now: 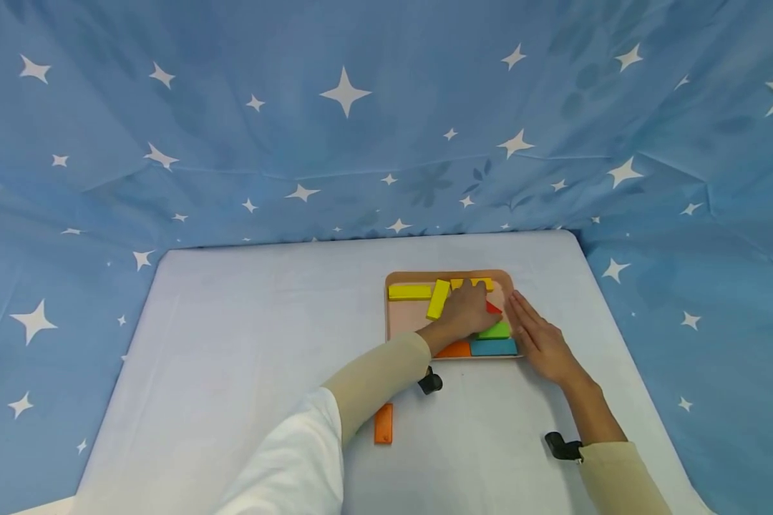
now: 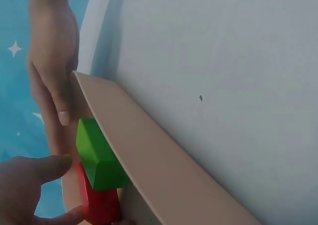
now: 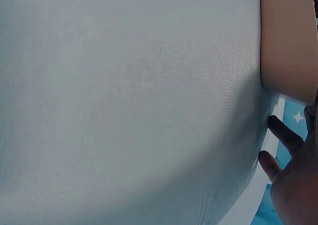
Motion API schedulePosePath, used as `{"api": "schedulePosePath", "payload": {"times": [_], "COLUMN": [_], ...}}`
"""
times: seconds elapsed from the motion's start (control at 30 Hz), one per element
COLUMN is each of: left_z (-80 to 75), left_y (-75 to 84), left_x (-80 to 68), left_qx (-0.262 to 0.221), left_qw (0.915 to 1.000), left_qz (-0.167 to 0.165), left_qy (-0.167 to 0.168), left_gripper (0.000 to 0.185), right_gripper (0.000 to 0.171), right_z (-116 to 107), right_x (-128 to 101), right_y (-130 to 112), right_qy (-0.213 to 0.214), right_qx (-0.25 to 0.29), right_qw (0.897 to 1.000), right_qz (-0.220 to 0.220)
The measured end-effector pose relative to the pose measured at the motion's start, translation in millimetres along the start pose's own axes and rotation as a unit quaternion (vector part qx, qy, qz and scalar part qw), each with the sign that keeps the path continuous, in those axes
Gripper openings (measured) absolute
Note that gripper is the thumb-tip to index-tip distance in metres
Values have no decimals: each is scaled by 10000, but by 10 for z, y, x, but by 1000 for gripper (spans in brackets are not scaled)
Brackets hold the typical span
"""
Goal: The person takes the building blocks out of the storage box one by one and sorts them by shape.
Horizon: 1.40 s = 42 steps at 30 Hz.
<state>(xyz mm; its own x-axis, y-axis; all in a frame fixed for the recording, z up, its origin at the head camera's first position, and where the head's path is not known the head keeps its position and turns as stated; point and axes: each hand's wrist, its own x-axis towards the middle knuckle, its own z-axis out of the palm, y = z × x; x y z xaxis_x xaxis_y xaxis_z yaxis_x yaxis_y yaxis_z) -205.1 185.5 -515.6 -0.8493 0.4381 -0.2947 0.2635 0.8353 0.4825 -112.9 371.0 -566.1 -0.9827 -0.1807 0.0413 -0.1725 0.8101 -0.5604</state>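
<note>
The wooden tray (image 1: pixel 393 315) lies on the white table (image 1: pixel 245 343), holding yellow, green, blue, orange and red blocks; the left hand (image 1: pixel 467 309) rests over the red block (image 1: pixel 493 308), grip uncertain; the right hand (image 1: pixel 537 340) lies flat, fingers straight, against the tray's right edge.

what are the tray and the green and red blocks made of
Tray: probably wood or fibreboard, with a smooth, matte tan face and a rounded rim. Green block and red block: likely painted wood, solid in colour with a slight sheen and softened edges; plastic is possible.
</note>
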Motion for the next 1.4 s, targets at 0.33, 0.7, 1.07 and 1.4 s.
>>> {"api": "schedulePosePath", "payload": {"times": [0.33, 0.7, 1.07, 1.4], "left_z": [37, 36, 31, 2], "left_y": [25, 33, 76, 12], "left_x": [46, 59, 63, -4], "left_qx": [245, 70, 342, 528], "left_qw": [9996, 9995, 9985, 9985], "left_qz": [-127, -300, -417, -110], "left_qy": [-52, 31, 89, 86], "left_gripper": [63, 60, 57, 55], "right_gripper": [59, 59, 58, 57], "right_z": [9, 18, 27, 38], "right_x": [0, -17, -8, -16], "right_y": [-16, 3, -9, 26], "right_qy": [9, 53, 183, 316], "right_qx": [-12, -12, 20, 50], "right_qw": [10000, 10000, 9997, 9990], "right_qz": [50, -13, -154, -304]}}
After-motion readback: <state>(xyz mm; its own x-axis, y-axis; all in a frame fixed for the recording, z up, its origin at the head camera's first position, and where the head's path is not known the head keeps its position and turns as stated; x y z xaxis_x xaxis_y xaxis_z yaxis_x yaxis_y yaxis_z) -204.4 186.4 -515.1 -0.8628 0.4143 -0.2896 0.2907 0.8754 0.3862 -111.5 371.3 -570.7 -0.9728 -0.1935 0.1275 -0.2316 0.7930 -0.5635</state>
